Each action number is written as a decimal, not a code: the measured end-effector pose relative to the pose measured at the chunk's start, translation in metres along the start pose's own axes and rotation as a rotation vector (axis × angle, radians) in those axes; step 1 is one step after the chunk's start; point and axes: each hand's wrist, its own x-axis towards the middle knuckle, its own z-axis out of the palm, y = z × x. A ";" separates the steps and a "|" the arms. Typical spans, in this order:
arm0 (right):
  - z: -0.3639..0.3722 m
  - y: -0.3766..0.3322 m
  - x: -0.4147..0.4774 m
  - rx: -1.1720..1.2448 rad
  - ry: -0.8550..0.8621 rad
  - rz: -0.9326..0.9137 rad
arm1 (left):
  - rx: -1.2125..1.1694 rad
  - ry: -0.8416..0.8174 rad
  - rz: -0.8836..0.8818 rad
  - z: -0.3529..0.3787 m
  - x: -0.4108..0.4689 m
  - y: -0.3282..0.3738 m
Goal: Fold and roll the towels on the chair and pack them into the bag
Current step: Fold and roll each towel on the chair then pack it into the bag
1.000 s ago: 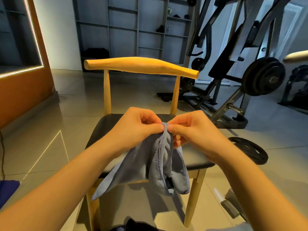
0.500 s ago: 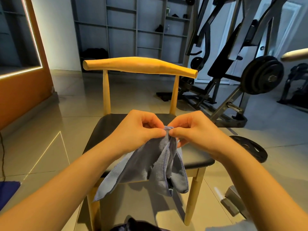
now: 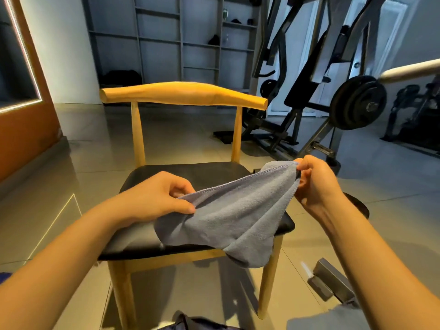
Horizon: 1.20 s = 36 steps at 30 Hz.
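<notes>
Left grip: the left hand (image 3: 162,198) pinches the hemmed top edge of the towel (image 3: 233,215) between its thumb and curled fingers.
Right grip: the right hand (image 3: 314,184) pinches the far corner of that same edge, fingers curled, higher than the left pinch.
Towel: grey-blue and stretched between the two grips, with the stitched hem rising taut from the left pinch to the right one. The rest sags in folds below both grips, and the lowest fold hangs past the front of the seat.
Chair: the chair (image 3: 183,95) has pale wood legs and backrest and a black seat. The seat lies under both grips and the backrest stands beyond them.
Container: a dark fabric shape (image 3: 197,322) sits at the bottom edge, below the grips and nearer the person. It is possibly the bag (cropped, so its contents cannot be told).
Beyond the right grip: a weight machine (image 3: 307,75) stands on the tiled floor with a loaded plate (image 3: 357,106).
Below the right grip: a grey metal block (image 3: 333,282) lies on the floor beside the right forearm.
Beyond the left grip: grey shelving (image 3: 162,41) stands against the far wall.
</notes>
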 end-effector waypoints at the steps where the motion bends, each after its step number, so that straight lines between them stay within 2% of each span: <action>1: -0.003 0.002 0.001 0.023 -0.015 0.011 | -0.030 0.000 -0.012 -0.006 -0.001 -0.001; 5: -0.002 0.006 -0.004 0.155 -0.212 0.042 | -0.101 0.118 -0.016 -0.011 -0.002 -0.007; 9: 0.006 0.004 -0.013 -0.045 -0.406 0.001 | -0.060 0.180 0.149 0.012 0.006 0.000; 12: 0.014 0.004 -0.020 -0.101 -0.564 -0.021 | -0.144 0.285 0.233 0.034 0.011 0.011; 14: 0.020 0.005 -0.025 -0.115 -0.641 -0.008 | -0.252 0.241 0.226 0.043 0.013 0.017; 16: 0.021 0.006 -0.025 -0.159 -0.684 0.000 | -0.322 0.107 0.219 0.047 0.013 0.020; 18: 0.023 0.007 -0.025 -0.220 -0.719 -0.011 | -0.330 0.006 0.220 0.051 0.013 0.021; 20: 0.024 0.007 -0.025 -0.257 -0.739 -0.033 | -0.339 -0.022 0.224 0.054 0.014 0.021; 26: 0.021 -0.001 -0.024 -0.425 -0.710 -0.194 | -0.336 -0.054 0.211 0.061 0.015 0.022; 29: 0.015 -0.002 -0.018 -0.420 -0.606 -0.213 | -0.304 0.002 0.224 0.059 0.015 0.019; 36: 0.009 -0.002 -0.012 -0.396 -0.280 -0.253 | -0.448 0.093 0.242 0.043 0.011 0.026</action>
